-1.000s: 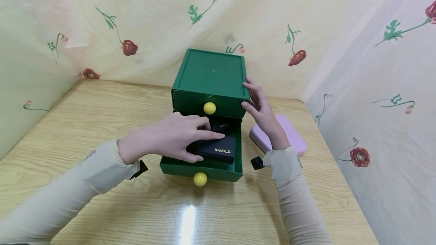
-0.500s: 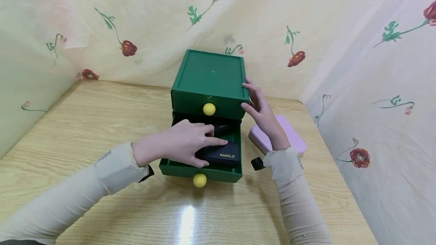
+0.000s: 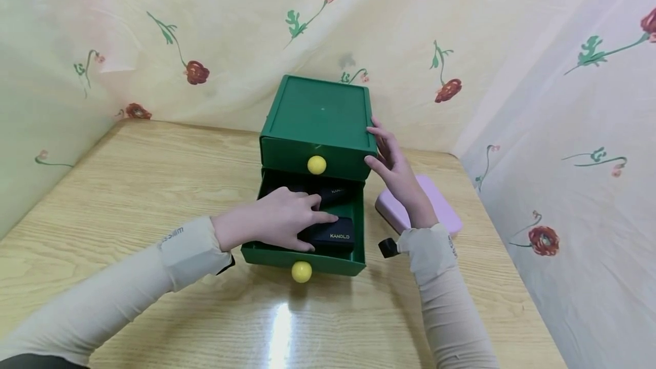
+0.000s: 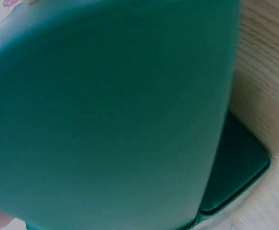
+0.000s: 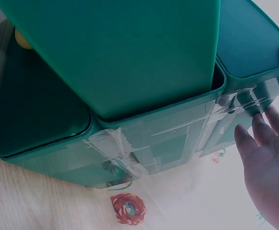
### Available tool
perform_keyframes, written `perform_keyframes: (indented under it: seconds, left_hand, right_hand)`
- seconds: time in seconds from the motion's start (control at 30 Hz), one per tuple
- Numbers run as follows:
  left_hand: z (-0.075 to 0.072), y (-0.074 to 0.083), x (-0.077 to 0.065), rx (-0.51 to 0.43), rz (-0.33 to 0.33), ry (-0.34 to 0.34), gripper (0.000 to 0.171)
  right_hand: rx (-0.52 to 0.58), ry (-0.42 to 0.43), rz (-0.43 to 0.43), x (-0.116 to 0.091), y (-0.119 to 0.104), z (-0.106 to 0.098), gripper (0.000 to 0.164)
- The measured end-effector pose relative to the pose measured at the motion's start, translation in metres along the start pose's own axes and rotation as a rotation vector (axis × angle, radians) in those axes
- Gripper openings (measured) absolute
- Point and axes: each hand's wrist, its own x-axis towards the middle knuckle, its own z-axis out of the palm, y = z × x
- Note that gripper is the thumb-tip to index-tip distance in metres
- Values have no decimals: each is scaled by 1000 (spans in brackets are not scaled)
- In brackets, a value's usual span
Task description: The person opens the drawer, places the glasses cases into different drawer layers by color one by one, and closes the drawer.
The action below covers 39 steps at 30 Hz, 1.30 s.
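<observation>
The front black box (image 3: 334, 233) lies in the pulled-out lower drawer (image 3: 333, 266), and its long side seems to run left to right. From my left hand (image 3: 282, 218) it extends to the right, so this hand is the nearer one. My index finger is stretched over its top, the thumb is low near its front; whether they pinch it, I cannot tell. My right hand (image 3: 393, 168), with fingers spread, touches the right side of the green cabinet (image 3: 319, 114) and holds nothing.
</observation>
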Motion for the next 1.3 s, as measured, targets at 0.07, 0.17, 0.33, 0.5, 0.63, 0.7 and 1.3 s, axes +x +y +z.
perform_keyframes:
  seconds: [0.07, 0.17, 0.33, 0.5, 0.63, 0.7, 1.3]
  left_hand:
    - [3, 0, 1, -3, 0, -16, 60]
    - [6, 0, 2, -15, -2, -35, 61]
    - [7, -1, 3, -33, -11, -40, 61]
    - [7, -4, 5, -54, -25, -38, 62]
    - [6, -4, 6, -74, -35, -52, 62]
    - [7, -3, 7, -82, -42, -53, 62]
    - [10, -1, 12, -97, -39, -19, 70]
  right_hand:
    - [-1, 0, 0, 0, 0, 0, 51]
    - [0, 1, 0, 0, 0, 0, 51]
    - [2, -2, -1, 0, 0, 0, 51]
    - [7, 3, -4, 2, -1, 1, 51]
    - [19, 3, -4, 1, 0, 1, 50]
    - [23, 1, -6, 1, 1, 1, 50]
    - [16, -5, -15, 0, 2, 0, 51]
